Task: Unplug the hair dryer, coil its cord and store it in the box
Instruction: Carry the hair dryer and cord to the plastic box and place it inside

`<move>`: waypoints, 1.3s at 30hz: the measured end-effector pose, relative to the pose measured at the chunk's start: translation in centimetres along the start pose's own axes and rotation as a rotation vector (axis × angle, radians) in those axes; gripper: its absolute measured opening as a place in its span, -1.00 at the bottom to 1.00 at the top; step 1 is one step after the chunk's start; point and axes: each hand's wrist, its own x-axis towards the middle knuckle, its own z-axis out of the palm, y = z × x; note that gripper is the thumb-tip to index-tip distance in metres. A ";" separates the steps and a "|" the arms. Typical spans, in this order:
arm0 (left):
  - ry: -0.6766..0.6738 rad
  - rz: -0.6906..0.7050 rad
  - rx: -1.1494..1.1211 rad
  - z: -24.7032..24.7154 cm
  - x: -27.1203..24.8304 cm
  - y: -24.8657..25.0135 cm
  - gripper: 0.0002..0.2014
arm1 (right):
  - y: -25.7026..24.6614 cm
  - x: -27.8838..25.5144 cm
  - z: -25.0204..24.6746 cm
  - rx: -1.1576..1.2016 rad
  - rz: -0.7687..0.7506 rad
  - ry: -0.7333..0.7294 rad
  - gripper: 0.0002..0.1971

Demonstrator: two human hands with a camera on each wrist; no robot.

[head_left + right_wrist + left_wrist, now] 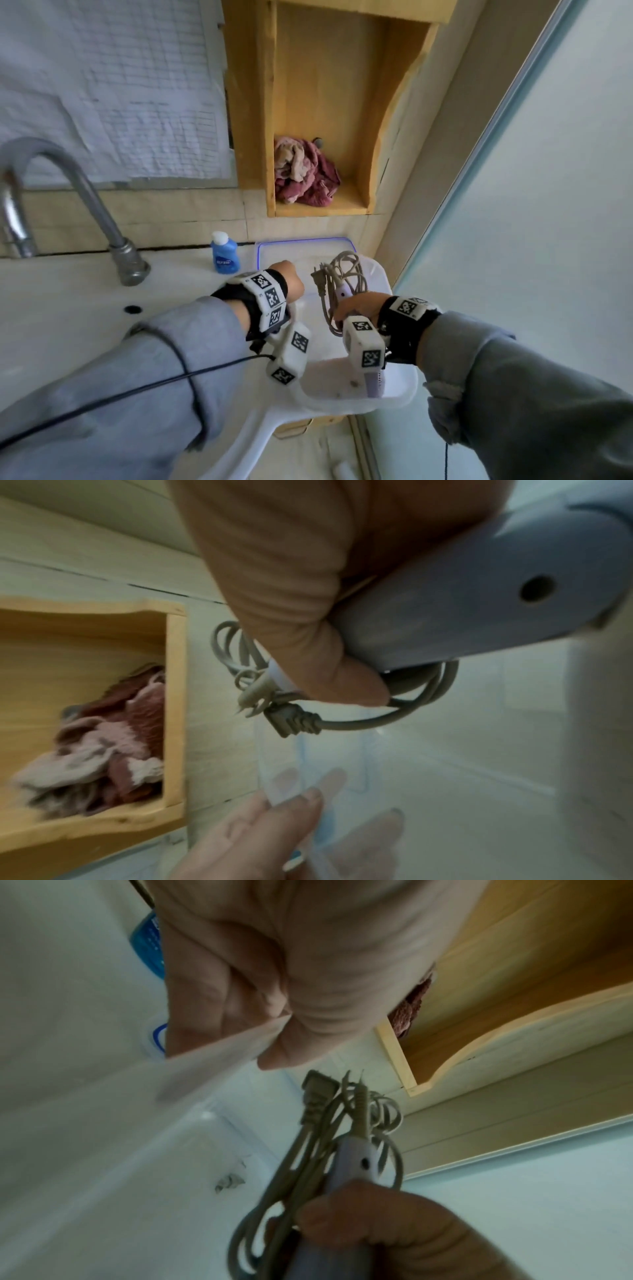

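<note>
My right hand [356,305] grips the lilac hair dryer [462,601] by its handle, together with the coiled grey cord [346,270]. The plug [318,277] sticks out loose at the top of the coil. The dryer hangs over the open translucent box [409,387], its body low inside behind the wrist camera. My left hand [291,281] pinches the box's far left wall [342,764], thumb on one side and fingers seen through the plastic. In the left wrist view the plug [316,1093] and cord [284,1177] rise from my right hand [377,1226].
The box stands at the right end of a white sink counter [68,308]. Its blue-edged lid [305,240] leans behind it, next to a blue bottle [224,255]. A metal faucet [68,181] is at the left. A wooden niche [253,102] holds a red cloth [305,174]. Frosted glass [548,205] closes the right.
</note>
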 end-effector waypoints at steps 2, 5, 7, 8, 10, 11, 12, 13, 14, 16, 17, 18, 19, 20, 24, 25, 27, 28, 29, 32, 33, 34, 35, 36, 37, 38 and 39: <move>0.008 -0.017 -0.026 0.1 -0.1 0.0 -0.67 | 0.3 1.6 0.1 -0.045 0.036 -0.055 -0.87; 0.034 -0.037 -0.039 0.4 0.0 0.0 -0.63 | -0.3 1.1 0.5 -0.208 0.017 -0.060 -0.89; 0.043 -0.045 -0.036 0.5 0.2 0.0 -0.62 | -0.3 1.1 0.7 -0.258 -0.011 -0.036 -0.78; 0.043 -0.044 -0.033 0.4 0.0 0.1 -0.62 | -0.3 1.3 0.7 -0.298 -0.024 -0.052 -0.76; 0.043 -0.043 -0.029 0.4 0.1 0.2 -0.61 | -0.7 0.9 0.8 -0.366 -0.033 -0.097 -0.84; 0.045 -0.040 -0.031 0.4 0.1 0.1 -0.61 | -0.8 0.8 0.9 -0.384 -0.042 -0.084 -0.92; 0.046 -0.038 -0.031 0.4 0.1 0.1 -0.61 | -0.9 0.8 0.8 -0.389 -0.043 -0.060 -0.88; 0.048 -0.034 -0.034 0.5 0.2 0.1 -0.60 | -0.9 0.8 0.8 -0.435 -0.066 -0.030 -0.79; 0.049 -0.033 -0.035 0.5 0.2 0.1 -0.60 | -0.9 1.1 0.9 -0.506 -0.068 -0.046 -0.78; 0.048 -0.032 -0.038 0.5 0.2 0.0 -0.60 | -1.1 0.9 1.0 -0.570 -0.046 -0.058 -0.76; 0.046 -0.031 -0.040 0.5 0.2 -0.1 -0.60 | -1.0 0.9 1.2 -0.619 -0.029 -0.042 -0.71; 0.042 -0.030 -0.039 0.5 0.2 -0.1 -0.59 | -0.9 0.9 1.2 -0.639 -0.015 0.017 -0.64; 0.037 -0.029 -0.036 0.5 0.2 -0.1 -0.59 | -0.8 0.9 1.3 -0.676 -0.034 0.108 -0.45; 0.035 -0.030 -0.035 0.5 0.2 -0.1 -0.59 | -0.4 0.9 1.4 -0.634 -0.093 0.224 -0.20; 0.030 -0.022 -0.040 0.6 0.5 0.0 -0.63 | -0.7 1.5 1.6 -0.407 -0.288 0.440 -0.32; 0.028 -0.018 -0.039 0.6 0.5 0.0 -0.63 | -0.9 1.6 1.5 -0.477 -0.295 0.413 -0.44; 0.024 -0.015 -0.041 0.6 0.7 -0.1 -0.62 | -0.8 2.2 1.5 -0.608 -0.268 0.317 -0.55; 0.021 -0.014 -0.041 0.6 0.8 -0.2 -0.61 | -0.6 2.7 1.5 -0.642 -0.263 0.282 -0.55; 0.020 -0.012 -0.039 0.5 0.8 -0.2 -0.59 | -0.4 2.8 1.7 -0.651 -0.244 0.244 -0.55; 0.011 -0.014 -0.051 0.5 0.8 -0.5 -0.55 | 0.1 3.5 2.2 -0.667 -0.183 0.196 -0.52; 0.001 -0.017 -0.075 0.5 0.8 -0.7 -0.54 | 0.1 3.7 2.4 -0.674 -0.178 0.202 -0.52; -0.012 -0.019 -0.117 0.5 0.9 -0.9 -0.52 | 0.1 4.0 2.4 -0.715 -0.184 0.210 -0.53; -0.026 -0.019 -0.181 0.5 0.9 -1.2 -0.49 | 0.0 3.7 2.5 -0.769 -0.169 0.208 -0.55; -0.040 -0.011 -0.263 0.4 1.0 -1.5 -0.44 | -0.2 3.6 2.6 -0.797 -0.159 0.200 -0.59; -0.047 0.004 -0.345 0.4 1.1 -1.7 -0.39 | -0.5 3.1 2.5 -0.816 -0.162 0.200 -0.66; -0.054 0.015 -0.421 0.3 1.3 -2.0 -0.35 | -0.8 3.0 2.4 -0.827 -0.159 0.215 -0.73; -0.051 0.018 -0.497 0.2 1.5 -2.3 -0.36 | -1.2 2.7 2.2 -0.837 -0.164 0.229 -0.72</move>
